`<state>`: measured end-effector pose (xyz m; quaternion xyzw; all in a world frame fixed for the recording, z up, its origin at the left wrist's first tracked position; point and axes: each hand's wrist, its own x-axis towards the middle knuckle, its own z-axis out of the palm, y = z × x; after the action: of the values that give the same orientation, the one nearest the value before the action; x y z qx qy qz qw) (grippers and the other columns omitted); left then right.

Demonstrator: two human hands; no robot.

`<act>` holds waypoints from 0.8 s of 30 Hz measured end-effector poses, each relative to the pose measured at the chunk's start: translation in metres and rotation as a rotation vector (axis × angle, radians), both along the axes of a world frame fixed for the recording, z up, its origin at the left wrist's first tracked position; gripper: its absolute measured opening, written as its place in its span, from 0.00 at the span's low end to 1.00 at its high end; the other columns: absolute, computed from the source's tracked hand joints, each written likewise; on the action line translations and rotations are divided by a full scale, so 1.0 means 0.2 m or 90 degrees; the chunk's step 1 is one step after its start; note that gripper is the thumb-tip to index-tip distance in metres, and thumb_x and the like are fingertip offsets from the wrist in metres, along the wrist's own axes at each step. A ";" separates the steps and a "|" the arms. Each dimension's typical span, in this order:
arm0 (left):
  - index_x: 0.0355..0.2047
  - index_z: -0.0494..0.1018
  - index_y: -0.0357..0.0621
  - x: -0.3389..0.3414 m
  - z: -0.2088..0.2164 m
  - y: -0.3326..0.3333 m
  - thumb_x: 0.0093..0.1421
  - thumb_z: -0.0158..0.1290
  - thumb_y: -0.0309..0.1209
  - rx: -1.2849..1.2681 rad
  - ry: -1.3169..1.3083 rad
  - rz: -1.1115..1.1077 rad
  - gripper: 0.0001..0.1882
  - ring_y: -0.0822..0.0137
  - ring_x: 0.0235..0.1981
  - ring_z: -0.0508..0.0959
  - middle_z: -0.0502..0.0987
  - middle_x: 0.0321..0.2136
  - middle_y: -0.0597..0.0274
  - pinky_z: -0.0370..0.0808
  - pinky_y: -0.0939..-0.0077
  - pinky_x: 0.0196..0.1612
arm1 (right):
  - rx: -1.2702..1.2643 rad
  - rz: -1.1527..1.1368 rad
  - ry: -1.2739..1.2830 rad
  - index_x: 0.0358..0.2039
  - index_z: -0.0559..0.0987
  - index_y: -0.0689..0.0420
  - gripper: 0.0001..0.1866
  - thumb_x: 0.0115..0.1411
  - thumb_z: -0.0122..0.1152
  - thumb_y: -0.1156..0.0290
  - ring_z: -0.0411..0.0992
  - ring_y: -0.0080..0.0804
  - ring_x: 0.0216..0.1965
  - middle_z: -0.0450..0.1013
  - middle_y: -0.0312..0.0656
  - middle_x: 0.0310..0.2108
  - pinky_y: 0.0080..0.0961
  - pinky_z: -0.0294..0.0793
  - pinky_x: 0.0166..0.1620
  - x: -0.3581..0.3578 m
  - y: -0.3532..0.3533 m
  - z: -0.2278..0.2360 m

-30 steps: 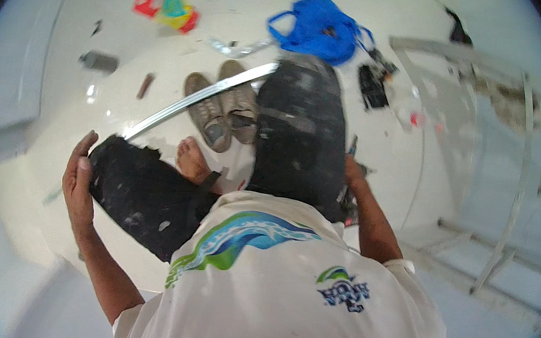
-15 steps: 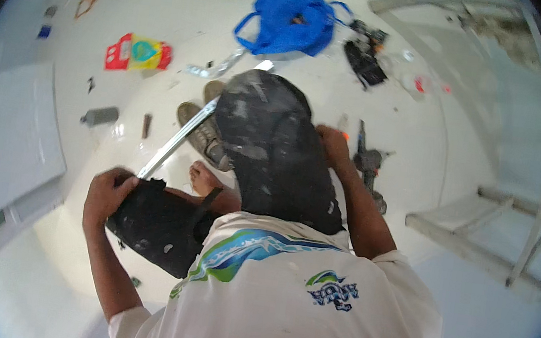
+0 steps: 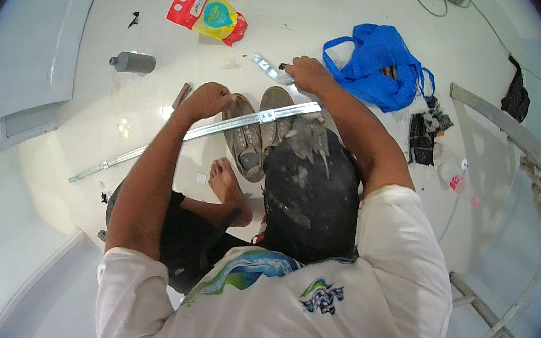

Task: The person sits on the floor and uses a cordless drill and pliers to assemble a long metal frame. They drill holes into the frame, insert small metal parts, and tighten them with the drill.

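My left hand (image 3: 211,102) has its fingers curled at the toe of the grey-brown lace-up shoes (image 3: 243,142); whether it grips anything is hidden. Farther right, my right hand (image 3: 310,76) reaches to the floor and pinches a small dark piece (image 3: 283,67). Beside its fingertips lies a short silvery metal strip (image 3: 266,66). A long metal rail (image 3: 235,123) with a small bracket on it runs slantwise over the shoes, passes behind my left forearm and ends at the left on the floor.
A blue bag (image 3: 384,68) lies at the right, near dark scraps (image 3: 422,140) and a clear bottle (image 3: 455,178). A red and yellow pouch (image 3: 208,16) and a grey bottle (image 3: 133,62) lie on the left. A wooden frame (image 3: 518,132) stands at far right.
Both hands have left the sides of my knees and reached forward to the floor. My right hand has got hold of a small dark piece. The view has shifted, showing more of the rail.
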<state>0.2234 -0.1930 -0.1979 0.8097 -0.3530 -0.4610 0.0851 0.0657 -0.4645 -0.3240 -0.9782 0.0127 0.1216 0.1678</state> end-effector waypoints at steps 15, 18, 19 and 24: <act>0.61 0.68 0.34 -0.17 -0.28 -0.43 0.74 0.48 0.25 -0.726 0.850 0.851 0.18 0.56 0.49 0.80 0.78 0.47 0.50 0.76 0.48 0.62 | 0.259 -0.018 -0.323 0.47 0.80 0.57 0.18 0.54 0.69 0.72 0.74 0.52 0.47 0.73 0.47 0.41 0.47 0.76 0.49 -0.03 0.07 0.60; 0.62 0.68 0.35 -0.22 0.11 -0.45 0.73 0.47 0.25 -0.835 0.863 0.796 0.19 0.58 0.42 0.78 0.77 0.41 0.54 0.73 0.50 0.63 | 0.338 -0.074 -0.323 0.46 0.80 0.58 0.19 0.54 0.70 0.71 0.76 0.52 0.44 0.75 0.48 0.40 0.46 0.77 0.49 -0.06 0.09 0.85; 0.62 0.68 0.35 -0.22 0.23 -0.45 0.74 0.46 0.26 -0.872 0.886 0.763 0.19 0.58 0.42 0.78 0.77 0.41 0.54 0.73 0.51 0.63 | 0.370 -0.075 -0.337 0.44 0.80 0.59 0.19 0.53 0.72 0.66 0.77 0.52 0.42 0.77 0.50 0.38 0.45 0.77 0.47 -0.05 0.10 0.95; 0.61 0.69 0.34 -0.27 0.84 -0.38 0.79 0.46 0.42 -1.018 0.957 0.554 0.23 0.64 0.36 0.72 0.73 0.36 0.59 0.71 0.62 0.51 | 0.317 -0.125 -0.223 0.41 0.80 0.62 0.24 0.52 0.78 0.57 0.78 0.52 0.40 0.77 0.52 0.36 0.43 0.76 0.45 -0.10 0.24 1.59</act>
<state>0.1699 -0.2682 -0.0297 0.1037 -0.0967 -0.4018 0.9047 0.0452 -0.4158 -0.0064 -0.9073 0.0482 -0.0658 0.4125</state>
